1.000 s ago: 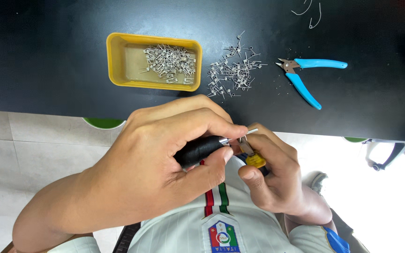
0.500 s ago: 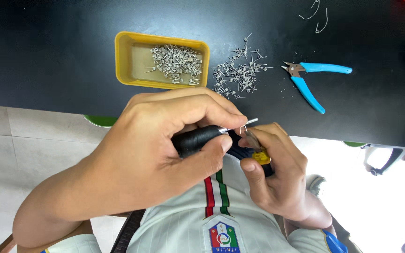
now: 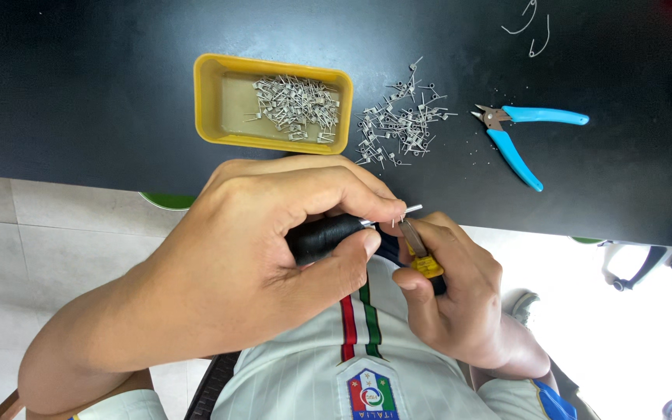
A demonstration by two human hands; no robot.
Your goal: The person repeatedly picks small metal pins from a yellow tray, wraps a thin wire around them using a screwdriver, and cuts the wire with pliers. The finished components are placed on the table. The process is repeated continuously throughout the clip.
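In the head view, the left hand (image 3: 250,257) was closed around a black-handled tool with a thin metal rod (image 3: 328,236), its fingers curled over the handle and the thumb pressed along the underside. The rod's tip stuck out to the right past the fingertips, level with the bench edge. The right hand (image 3: 449,299) was closed on a small tool with a yellow grip and a flat metal blade (image 3: 421,257), whose blade end met the rod tip; something small and wiry sat at that junction, too small to tell clearly. Both hands were held close together, touching, just below the near edge of the black bench (image 3: 79,93) and above the person's white shirt with red and green stripes (image 3: 313,365).

On the bench, a yellow rectangular plastic tray (image 3: 211,109) held a heap of small grey wire coils (image 3: 293,105). Just to its right lay a loose scatter of similar wire coils (image 3: 402,120) directly on the bench top. Further right lay a pair of blue-handled cutting pliers (image 3: 523,136), jaws pointing left towards the scatter. Two curved scraps of thin wire (image 3: 530,23) lay near the far edge.
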